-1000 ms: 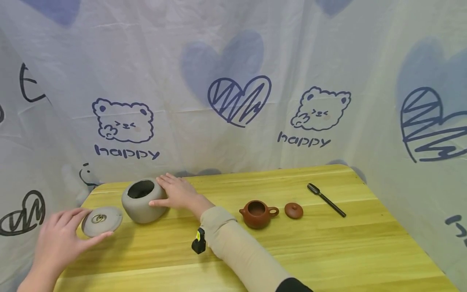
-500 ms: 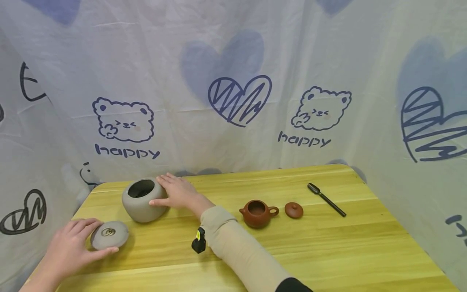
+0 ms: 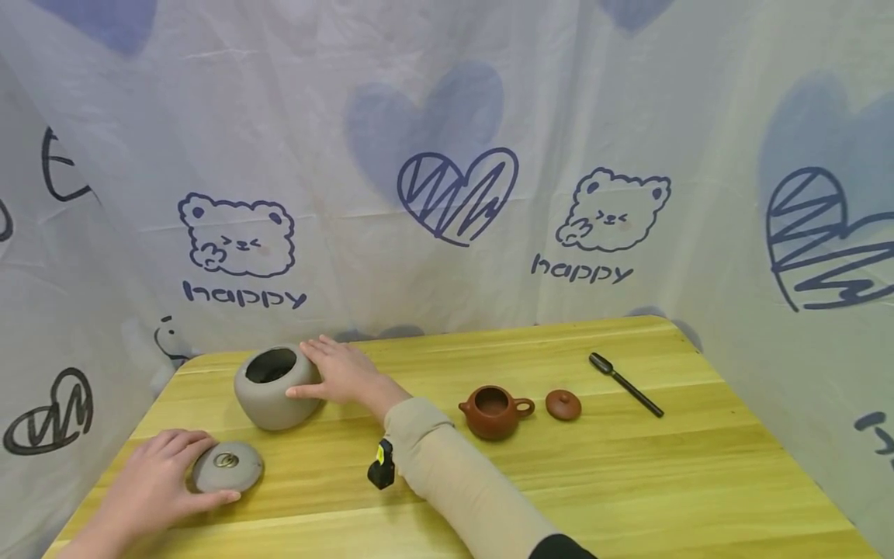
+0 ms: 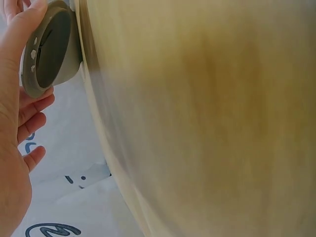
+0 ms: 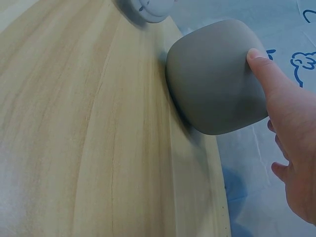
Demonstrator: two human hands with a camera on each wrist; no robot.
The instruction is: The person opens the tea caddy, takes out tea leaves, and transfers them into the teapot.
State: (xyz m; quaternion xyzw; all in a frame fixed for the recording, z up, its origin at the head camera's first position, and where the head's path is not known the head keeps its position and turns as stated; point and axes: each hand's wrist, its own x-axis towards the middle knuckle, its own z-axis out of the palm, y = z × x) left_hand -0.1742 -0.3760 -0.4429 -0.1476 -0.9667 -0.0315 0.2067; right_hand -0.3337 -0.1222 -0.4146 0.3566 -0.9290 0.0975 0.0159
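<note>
Grey jar (image 3: 268, 405) in the right hand (image 3: 341, 374), grey lid (image 3: 239, 475) in the left hand (image 3: 155, 480)

White cloth (image 3: 314, 116) with blue hearts (image 3: 424, 128) hangs behind and on both sides of the table (image 3: 628, 481), whose yellow wood-grain top has rounded far corners. A beige sleeve (image 3: 464, 481) runs diagonally over it, the right hand spread round the jar's side, thumb in front and fingers behind. The left hand, moderately open, has the lid's edge between thumb and fingers. The jar stands uncovered at the far left; the lid is nearer the person, apart from the jar, and whether it touches the table I cannot tell. Well to the right are an uncovered brown teapot (image 3: 491, 421), its small lid (image 3: 563, 405) just beside it, and a dark scoop (image 3: 626, 386). Lettering (image 3: 244, 295) on the cloth reads "happy" twice, under bear drawings (image 3: 237, 237)
</note>
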